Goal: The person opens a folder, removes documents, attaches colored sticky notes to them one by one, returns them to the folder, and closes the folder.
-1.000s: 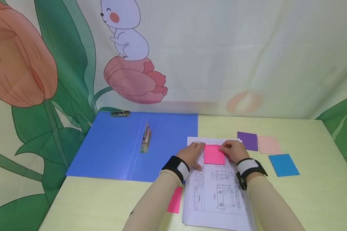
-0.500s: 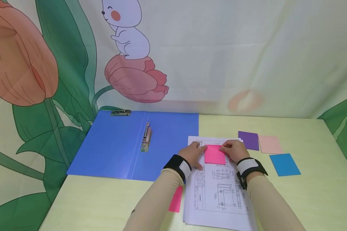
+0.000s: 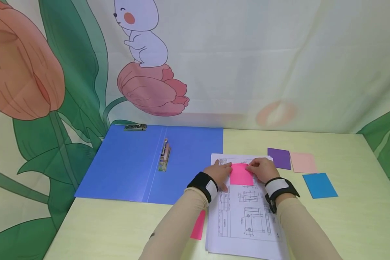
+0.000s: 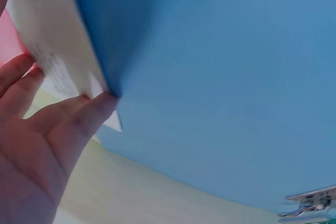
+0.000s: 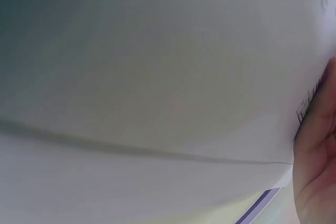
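Note:
A bright pink sticky note [image 3: 241, 175] lies over the upper part of a stack of printed technical drawings [image 3: 237, 245]. My right hand [image 3: 263, 169] pinches the note near its upper right corner with thumb and curled index finger. On the other side, my left hand [image 3: 218, 174] rests on the sheets with fingers extended, fingertips right at the note's left edge. The left wrist view has the left hand's fingers [image 4: 23, 85] spread along the paper's edge, the blue folder [image 4: 210, 77] beyond. In the right wrist view, white paper fills most of the frame and the right hand [image 5: 315, 156] is partly cut off.
Left of the sheets lies an opened blue folder [image 3: 123, 162] with two metal clips. Purple [image 3: 278, 158], pale pink [image 3: 303, 162] and blue [image 3: 320, 185] sticky notes lie to the right. Another bright pink piece [image 3: 198, 225] sits partly beneath the left forearm. A printed curtain [image 3: 227, 72] hangs behind the table.
My left hand has shifted slightly to the right, its wrist moving closer over the sheets. The right hand and the pink note have barely moved.

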`<state>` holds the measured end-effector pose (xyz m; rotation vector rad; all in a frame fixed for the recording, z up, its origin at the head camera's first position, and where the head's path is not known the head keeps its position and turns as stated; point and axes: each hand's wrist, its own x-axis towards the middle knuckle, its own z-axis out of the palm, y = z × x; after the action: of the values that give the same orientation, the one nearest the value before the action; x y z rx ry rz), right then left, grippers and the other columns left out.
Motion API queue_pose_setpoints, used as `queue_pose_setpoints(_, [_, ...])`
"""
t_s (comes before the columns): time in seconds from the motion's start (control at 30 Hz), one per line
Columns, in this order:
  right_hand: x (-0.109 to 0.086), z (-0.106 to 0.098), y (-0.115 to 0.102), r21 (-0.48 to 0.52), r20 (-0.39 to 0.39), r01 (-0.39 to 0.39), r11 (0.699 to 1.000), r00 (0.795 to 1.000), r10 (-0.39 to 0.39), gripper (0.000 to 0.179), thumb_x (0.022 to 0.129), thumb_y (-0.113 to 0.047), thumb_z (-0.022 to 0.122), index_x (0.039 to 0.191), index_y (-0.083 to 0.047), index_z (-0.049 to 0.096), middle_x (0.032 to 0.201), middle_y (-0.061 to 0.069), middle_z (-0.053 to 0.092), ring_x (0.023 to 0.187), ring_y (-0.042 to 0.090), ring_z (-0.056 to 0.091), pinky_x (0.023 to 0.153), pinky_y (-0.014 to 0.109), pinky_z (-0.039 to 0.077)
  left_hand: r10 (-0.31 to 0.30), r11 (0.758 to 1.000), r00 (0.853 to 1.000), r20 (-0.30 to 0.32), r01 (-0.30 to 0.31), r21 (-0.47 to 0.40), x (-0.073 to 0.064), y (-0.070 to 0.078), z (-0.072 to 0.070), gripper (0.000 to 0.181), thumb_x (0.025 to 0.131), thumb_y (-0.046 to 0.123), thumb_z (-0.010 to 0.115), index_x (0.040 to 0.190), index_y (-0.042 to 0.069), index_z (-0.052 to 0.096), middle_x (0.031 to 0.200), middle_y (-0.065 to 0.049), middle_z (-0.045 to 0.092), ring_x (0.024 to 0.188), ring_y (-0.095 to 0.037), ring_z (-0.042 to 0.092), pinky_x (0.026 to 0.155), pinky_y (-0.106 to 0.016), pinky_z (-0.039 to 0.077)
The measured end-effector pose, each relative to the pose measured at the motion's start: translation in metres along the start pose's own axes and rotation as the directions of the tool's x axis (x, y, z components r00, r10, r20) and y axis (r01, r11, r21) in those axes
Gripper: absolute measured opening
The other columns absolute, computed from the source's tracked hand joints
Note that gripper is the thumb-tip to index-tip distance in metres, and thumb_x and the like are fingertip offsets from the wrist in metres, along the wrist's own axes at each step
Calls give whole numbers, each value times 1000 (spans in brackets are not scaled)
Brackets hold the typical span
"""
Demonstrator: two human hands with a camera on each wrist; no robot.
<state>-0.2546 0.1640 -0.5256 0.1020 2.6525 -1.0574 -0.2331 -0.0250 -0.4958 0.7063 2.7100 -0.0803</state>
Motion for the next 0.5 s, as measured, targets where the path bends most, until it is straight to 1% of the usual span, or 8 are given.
queue_pose_setpoints(0.13, [0,2,-5,-62,-31,-9,998,999,7,27,86,-33,65,88,-6,67,74,6,59,66,20,52,53,27,39,5,999,1000,-11,-5,33,0,3,-4,80,68,44,77,135,17,45,147,3,32,130,-39,33,98,-39,40])
queue_pose_setpoints(0.23, [2,5,-8,-132,-61,-17,991,998,9,35,83,-40,65,78,-5,64,64,4,56,64,20,52,52,28,37,3,999,1000,-17,-3,39,0,5,-6,84,65,45,78,136,16,44,147,2,33,129,-40,34,98,-38,39])
queue_pose_setpoints(0.3, [3,7,-8,-188,-77,-32,982,997,18,40,82,-45,65,72,-6,61,57,3,52,59,19,51,50,28,35,3,999,1000,-21,-2,33,-1,7,-6,84,65,45,78,136,16,44,146,1,34,128,-40,34,97,-38,40])
queue_pose_setpoints(0.4, [3,6,-8,-254,-83,-80,964,995,60,45,82,-48,63,66,-6,59,52,3,45,53,18,48,47,28,34,5,1000,1000,-22,-5,30,-3,12,-8,82,67,43,79,135,15,44,144,0,36,128,-38,36,96,-37,42])
queue_pose_setpoints(0.5, [0,0,-8,-265,-81,-146,953,988,129,48,85,-48,59,66,-5,62,51,4,45,51,18,47,45,28,33,5,998,1000,-20,-4,60,-3,14,-10,83,67,43,79,137,15,43,142,-1,38,127,-37,37,95,-37,42])
